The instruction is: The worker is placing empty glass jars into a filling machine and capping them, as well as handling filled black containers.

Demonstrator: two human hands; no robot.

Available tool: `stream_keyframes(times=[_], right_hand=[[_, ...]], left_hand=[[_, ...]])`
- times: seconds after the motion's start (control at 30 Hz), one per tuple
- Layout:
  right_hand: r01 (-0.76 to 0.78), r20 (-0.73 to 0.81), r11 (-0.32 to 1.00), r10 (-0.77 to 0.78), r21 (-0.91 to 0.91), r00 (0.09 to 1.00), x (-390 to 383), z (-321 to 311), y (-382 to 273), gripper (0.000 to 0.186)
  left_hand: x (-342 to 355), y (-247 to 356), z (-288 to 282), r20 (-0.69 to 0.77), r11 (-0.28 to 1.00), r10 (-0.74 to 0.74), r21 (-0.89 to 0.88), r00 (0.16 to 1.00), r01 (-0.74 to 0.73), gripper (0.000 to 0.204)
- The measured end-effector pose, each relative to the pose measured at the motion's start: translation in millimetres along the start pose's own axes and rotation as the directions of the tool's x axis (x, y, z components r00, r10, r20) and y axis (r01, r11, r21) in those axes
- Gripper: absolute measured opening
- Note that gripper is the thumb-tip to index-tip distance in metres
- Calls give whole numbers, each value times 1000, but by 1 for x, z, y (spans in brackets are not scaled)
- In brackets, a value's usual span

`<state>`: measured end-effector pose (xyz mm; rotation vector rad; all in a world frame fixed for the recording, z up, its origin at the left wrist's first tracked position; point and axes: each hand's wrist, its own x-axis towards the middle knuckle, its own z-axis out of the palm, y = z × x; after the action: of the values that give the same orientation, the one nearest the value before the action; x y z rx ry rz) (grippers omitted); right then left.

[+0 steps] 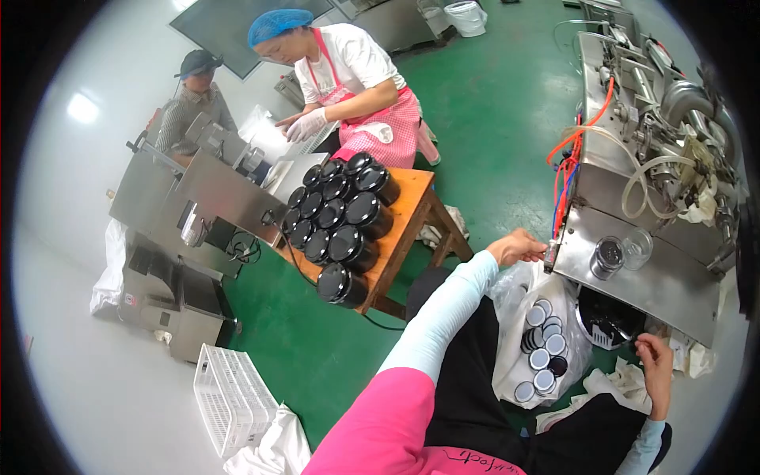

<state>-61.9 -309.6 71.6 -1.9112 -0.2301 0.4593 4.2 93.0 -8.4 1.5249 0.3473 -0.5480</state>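
My left hand (517, 247) reaches to the left edge of the steel machine table (633, 289), fingers pinched at a small metal fitting (550, 253) there. My right hand (655, 366) is low at the right, beside a black container (608, 321) under the tabletop. Its fingers are loosely bent and apart, with nothing visible in them. On the table stand a glass jar with dark contents (608, 255) and a clear glass jar (636, 248). Between my knees, a clear plastic bag (511, 348) holds several round jar lids (544, 359), mostly with pale insides showing.
Several black-lidded dark jars (332, 212) crowd a wooden stool (408, 210) ahead. Beyond it, a person in a pink apron (348, 95) works at a steel machine (229, 186); another person (198, 99) is behind. A white crate (233, 396) sits on the floor. Orange hoses (571, 150) hang beside my machine.
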Motion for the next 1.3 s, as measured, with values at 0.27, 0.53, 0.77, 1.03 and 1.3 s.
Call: stream_keyframes(times=[0.27,0.53,0.77,1.03,1.3], right_hand=[[61,-28,986,-66,-154,997,4,0,8,16],[38,-25,970,-46,-240,999,2,2,6,17],[163,-18,944,-175,-288,984,12,10,13,16],[130,15,925,-133,-357,991,4,6,29,19],[142,29,928,-140,-345,990,15,17,42,25]], left_hand=[[10,-4,-4,-20,984,-49,-171,999,45,14],[26,-7,6,-10,984,-90,-155,996,87,11],[31,-29,-27,1,974,15,-228,1000,-14,13],[23,-15,-12,57,964,-50,-257,997,63,19],[29,-21,-24,49,963,-52,-262,997,63,14]])
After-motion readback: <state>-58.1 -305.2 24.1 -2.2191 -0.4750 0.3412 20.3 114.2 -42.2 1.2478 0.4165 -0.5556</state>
